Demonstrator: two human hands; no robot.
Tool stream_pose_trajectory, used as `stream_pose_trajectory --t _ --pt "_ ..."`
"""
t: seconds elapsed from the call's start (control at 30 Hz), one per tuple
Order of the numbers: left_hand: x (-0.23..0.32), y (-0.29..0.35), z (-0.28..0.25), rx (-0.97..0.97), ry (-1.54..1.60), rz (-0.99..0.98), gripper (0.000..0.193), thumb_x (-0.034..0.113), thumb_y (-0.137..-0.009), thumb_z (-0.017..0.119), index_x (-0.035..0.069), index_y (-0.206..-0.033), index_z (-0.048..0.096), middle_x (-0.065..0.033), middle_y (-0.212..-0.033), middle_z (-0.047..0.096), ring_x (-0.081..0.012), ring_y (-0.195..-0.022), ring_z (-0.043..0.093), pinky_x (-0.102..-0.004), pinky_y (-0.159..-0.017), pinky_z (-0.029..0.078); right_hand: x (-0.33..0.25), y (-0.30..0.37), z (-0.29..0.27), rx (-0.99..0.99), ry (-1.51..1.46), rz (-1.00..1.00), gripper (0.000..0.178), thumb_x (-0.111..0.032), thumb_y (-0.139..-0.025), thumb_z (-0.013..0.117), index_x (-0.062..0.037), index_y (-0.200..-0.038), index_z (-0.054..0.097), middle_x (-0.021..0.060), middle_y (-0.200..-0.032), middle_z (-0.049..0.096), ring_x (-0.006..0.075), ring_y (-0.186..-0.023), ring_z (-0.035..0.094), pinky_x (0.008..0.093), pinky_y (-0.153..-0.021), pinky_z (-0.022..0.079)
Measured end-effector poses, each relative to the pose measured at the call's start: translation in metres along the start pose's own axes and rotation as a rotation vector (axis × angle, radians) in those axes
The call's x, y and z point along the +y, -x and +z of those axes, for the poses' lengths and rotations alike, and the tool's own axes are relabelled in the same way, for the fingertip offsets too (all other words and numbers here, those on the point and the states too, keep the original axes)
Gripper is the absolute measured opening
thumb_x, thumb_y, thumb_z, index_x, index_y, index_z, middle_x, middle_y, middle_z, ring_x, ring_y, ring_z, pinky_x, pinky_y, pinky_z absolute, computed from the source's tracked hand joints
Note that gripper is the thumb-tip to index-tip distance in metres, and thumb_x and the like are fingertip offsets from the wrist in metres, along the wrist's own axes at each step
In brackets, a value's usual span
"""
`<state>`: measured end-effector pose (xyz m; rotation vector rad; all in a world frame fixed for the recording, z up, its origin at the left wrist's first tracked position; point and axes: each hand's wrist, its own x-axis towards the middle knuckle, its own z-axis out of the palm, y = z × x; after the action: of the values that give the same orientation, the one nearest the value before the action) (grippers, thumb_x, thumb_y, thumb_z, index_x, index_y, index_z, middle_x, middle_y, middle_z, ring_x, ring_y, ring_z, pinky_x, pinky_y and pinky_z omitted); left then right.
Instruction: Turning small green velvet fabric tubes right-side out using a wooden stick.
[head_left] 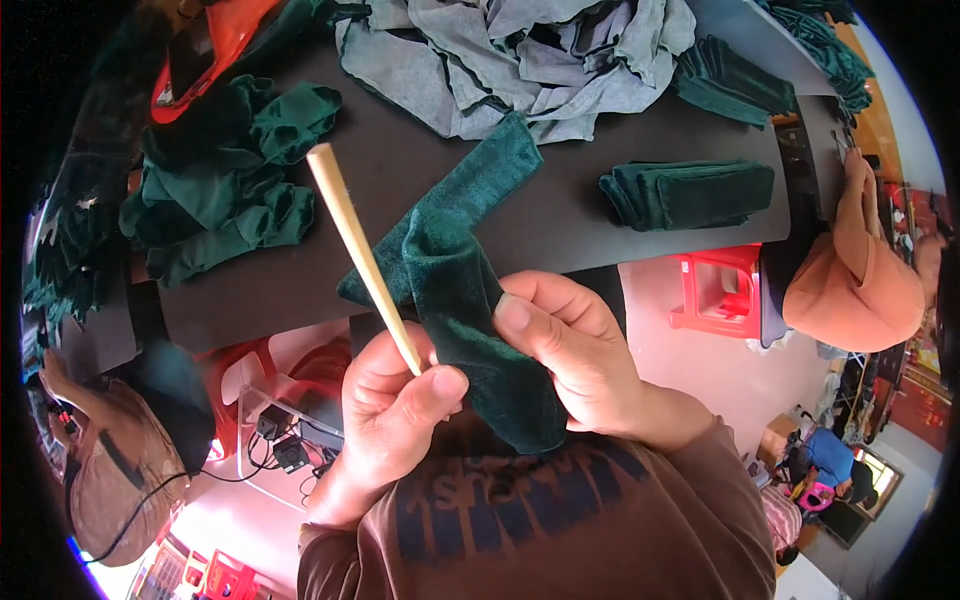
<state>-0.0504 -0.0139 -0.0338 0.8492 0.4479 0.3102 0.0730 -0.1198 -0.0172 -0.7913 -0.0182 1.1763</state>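
Between the thumb and fingers of my left hand is a pale wooden stick, slanting up and to the left. My right hand pinches the right edge of a dark green velvet strip, which looks tube-like and hangs down to a rounded end in front of my shirt. My left thumb is close to the strip's left edge; whether it also grips the cloth, I cannot tell. Just beyond, another green velvet strip lies on the black table, partly covered by the held one.
Rumpled green velvet pieces lie at left, with a grey-backed cloth heap at the far middle. Folded green stacks are at right. A red stool stands beyond the table's near edge. One person works at right, another at left.
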Motion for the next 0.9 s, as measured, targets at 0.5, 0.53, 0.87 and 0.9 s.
stream_pose_trajectory --t 0.5,0.53,0.87,0.9 --pt "0.002 -0.001 0.016 0.004 0.043 0.085 0.06 0.007 -0.079 0.065 0.001 -0.128 0.031 -0.006 -0.103 0.054 -0.0123 -0.096 0.052 -0.0246 -0.083 0.043 -0.009 -0.01 0.003 -0.151 1.271 -0.971 0.031 -0.006 -0.068 0.067 0.0021 -0.097 0.057 0.0093 -0.07 0.051 0.0234 -0.059 0.053 0.0326 -0.049 0.043" --pt "0.003 -0.003 0.016 -0.044 0.087 0.089 0.057 0.009 -0.079 0.065 0.002 -0.127 0.035 -0.0034 -0.103 0.054 -0.0114 -0.098 0.051 -0.025 -0.086 0.04 -0.006 -0.009 0.006 -0.179 1.297 -0.996 0.035 -0.006 -0.066 0.067 0.0025 -0.099 0.057 0.0096 -0.074 0.051 0.0235 -0.061 0.054 0.0335 -0.049 0.043" --pt "0.001 -0.007 -0.001 0.075 0.241 0.007 0.037 0.022 -0.086 0.053 0.006 -0.119 0.048 -0.0113 -0.111 0.057 -0.0214 -0.097 0.057 -0.0334 -0.085 0.046 -0.02 -0.006 -0.003 -0.144 1.176 -0.948 0.029 -0.004 -0.068 0.066 0.0002 -0.096 0.062 0.011 -0.082 0.059 0.0244 -0.067 0.057 0.0318 -0.059 0.045" --pt "0.002 -0.006 -0.002 0.062 0.276 -0.016 0.039 0.024 -0.085 0.053 0.006 -0.119 0.047 -0.0112 -0.113 0.056 -0.0214 -0.098 0.057 -0.0343 -0.086 0.045 -0.023 -0.009 -0.002 -0.153 1.167 -0.94 0.027 -0.005 -0.069 0.068 0.0011 -0.095 0.061 0.0116 -0.08 0.059 0.0259 -0.066 0.057 0.0321 -0.059 0.045"
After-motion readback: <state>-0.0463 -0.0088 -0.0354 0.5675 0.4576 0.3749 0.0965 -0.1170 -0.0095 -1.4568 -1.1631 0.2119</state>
